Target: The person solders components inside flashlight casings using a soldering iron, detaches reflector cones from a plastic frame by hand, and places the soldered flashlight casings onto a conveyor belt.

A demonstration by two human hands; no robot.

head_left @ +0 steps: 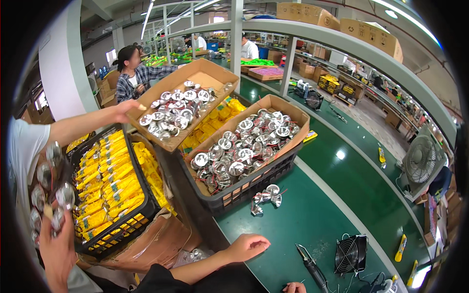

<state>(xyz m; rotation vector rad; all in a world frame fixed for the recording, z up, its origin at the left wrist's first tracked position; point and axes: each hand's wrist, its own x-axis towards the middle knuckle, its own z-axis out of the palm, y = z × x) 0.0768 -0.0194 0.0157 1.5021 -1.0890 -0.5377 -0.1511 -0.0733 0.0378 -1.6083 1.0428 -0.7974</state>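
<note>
My left hand [248, 248] hovers at the near edge of the green worktable [293, 224], fingers loosely bent and open, with nothing in it. Only the knuckles of my right hand [294, 287] show at the lower edge, so its grip is hidden. Between them and the fan lies a black soldering iron [312, 269]. A few silver reflector cups with wires [267, 196] lie loose on the table. Behind them, a cardboard tray [298, 113] full of reflector cups sits on a black crate [254, 188]. A person's hand [128, 110] at the left holds another tilted cardboard tray [215, 71] of cups.
That person's other hand [54, 239] is among more reflector cups [65, 195]. A black crate [105, 249] holds rows of yellow packets [110, 176]. A small black fan [351, 254] stands at the right. Beyond it run a green conveyor belt [337, 161] and a larger fan [421, 156].
</note>
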